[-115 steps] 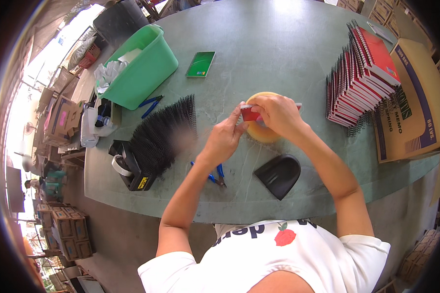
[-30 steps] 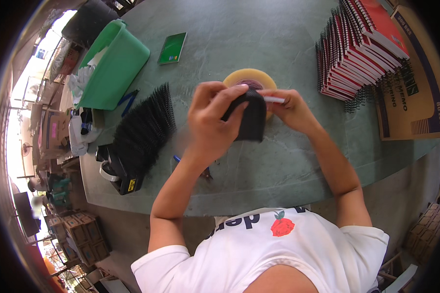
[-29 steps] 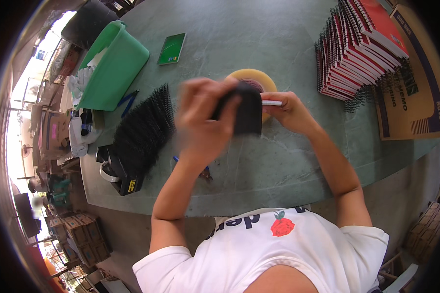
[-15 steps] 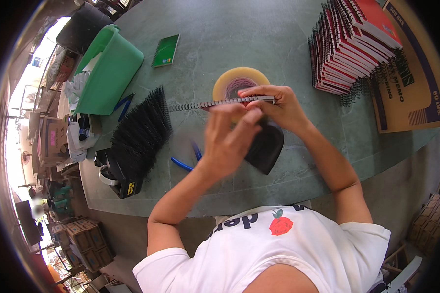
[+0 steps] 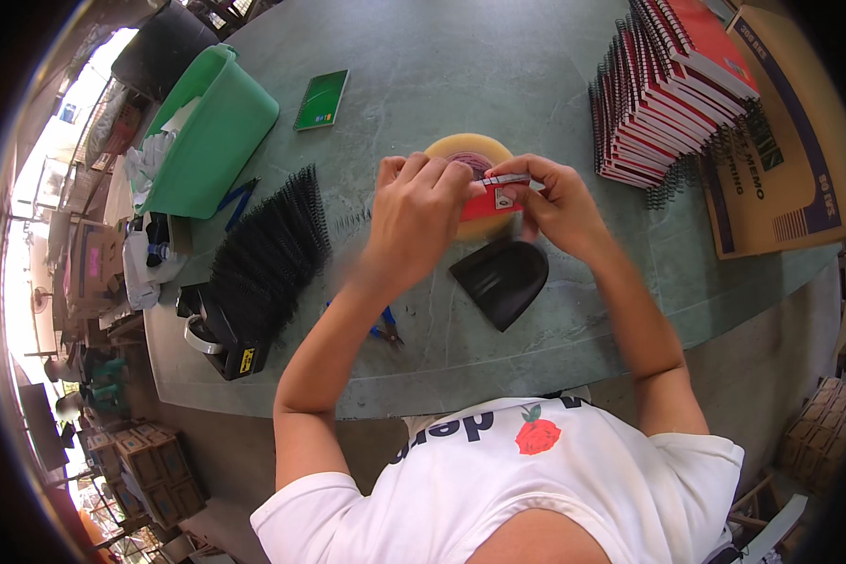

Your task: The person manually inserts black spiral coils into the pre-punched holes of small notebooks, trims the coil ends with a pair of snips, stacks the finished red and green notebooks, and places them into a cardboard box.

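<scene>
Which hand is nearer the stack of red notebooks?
Right. The right hand is left of the stack of red notebooks; the left hand is farther left, nearer the black coils.

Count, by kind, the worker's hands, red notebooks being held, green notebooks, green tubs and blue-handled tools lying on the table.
Left hand and right hand: 2
Held red notebook: 1
Green notebook: 1
Green tub: 1
Blue-handled tools: 2
Total: 7
</scene>
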The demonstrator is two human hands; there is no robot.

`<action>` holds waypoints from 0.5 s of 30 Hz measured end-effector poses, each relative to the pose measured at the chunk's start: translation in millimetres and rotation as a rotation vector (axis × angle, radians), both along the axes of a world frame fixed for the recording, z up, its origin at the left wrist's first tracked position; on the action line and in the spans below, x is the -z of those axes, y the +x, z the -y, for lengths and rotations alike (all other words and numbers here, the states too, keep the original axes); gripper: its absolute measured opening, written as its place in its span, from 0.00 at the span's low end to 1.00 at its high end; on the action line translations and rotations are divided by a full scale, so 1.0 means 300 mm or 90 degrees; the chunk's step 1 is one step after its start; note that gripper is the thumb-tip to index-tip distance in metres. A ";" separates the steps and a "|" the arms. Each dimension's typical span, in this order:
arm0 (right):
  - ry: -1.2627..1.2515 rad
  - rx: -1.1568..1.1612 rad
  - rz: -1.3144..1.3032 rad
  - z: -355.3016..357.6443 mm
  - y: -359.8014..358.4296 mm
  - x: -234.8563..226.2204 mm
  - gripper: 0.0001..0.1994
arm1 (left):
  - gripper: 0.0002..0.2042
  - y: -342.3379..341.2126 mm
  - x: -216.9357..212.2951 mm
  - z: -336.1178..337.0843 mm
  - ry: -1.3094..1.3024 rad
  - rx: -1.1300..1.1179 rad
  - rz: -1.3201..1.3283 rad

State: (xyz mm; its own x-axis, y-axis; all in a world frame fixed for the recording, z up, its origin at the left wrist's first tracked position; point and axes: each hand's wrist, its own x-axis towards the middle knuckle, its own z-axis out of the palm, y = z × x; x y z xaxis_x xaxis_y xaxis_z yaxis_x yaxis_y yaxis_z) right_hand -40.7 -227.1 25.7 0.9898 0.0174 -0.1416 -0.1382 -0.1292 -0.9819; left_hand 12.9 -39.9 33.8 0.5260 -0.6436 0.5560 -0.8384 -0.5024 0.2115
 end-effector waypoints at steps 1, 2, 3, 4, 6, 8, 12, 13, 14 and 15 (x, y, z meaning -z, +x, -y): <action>0.055 0.007 0.022 -0.006 0.000 0.024 0.10 | 0.09 0.010 0.008 -0.004 0.011 0.000 0.000; 0.109 0.013 0.044 -0.012 0.002 0.053 0.10 | 0.09 0.013 0.010 -0.005 0.022 0.001 0.000; 0.163 0.020 0.066 -0.015 0.002 0.070 0.09 | 0.09 0.006 0.008 -0.002 0.008 0.006 -0.019; 0.176 0.014 0.076 -0.018 0.003 0.073 0.09 | 0.08 -0.007 -0.001 0.004 -0.007 0.007 -0.038; 0.200 0.001 0.096 -0.020 0.004 0.074 0.09 | 0.09 -0.009 -0.004 0.006 -0.021 0.032 -0.047; 0.197 -0.009 0.075 -0.013 0.008 0.079 0.09 | 0.10 0.007 0.006 -0.003 -0.021 0.079 -0.030; 0.191 0.005 0.053 -0.022 0.012 0.068 0.09 | 0.11 0.030 -0.006 -0.021 0.052 0.077 -0.092; 0.161 0.008 0.058 -0.028 0.013 0.072 0.09 | 0.11 0.019 -0.017 -0.007 0.038 0.064 -0.066; 0.132 0.009 0.062 -0.035 0.014 0.079 0.08 | 0.11 0.009 -0.025 0.004 0.023 0.052 -0.039; 0.102 0.011 0.067 -0.040 0.014 0.083 0.08 | 0.11 -0.001 -0.029 0.010 0.005 0.049 -0.053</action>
State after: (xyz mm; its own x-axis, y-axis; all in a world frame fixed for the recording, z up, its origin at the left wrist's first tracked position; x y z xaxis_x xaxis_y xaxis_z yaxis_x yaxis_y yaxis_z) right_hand -36.7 -215.0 0.8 0.9993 0.0143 -0.0342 -0.0347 0.0320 -0.9989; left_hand 12.4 -42.9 42.6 0.5188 -0.6883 0.5071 -0.8543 -0.4392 0.2780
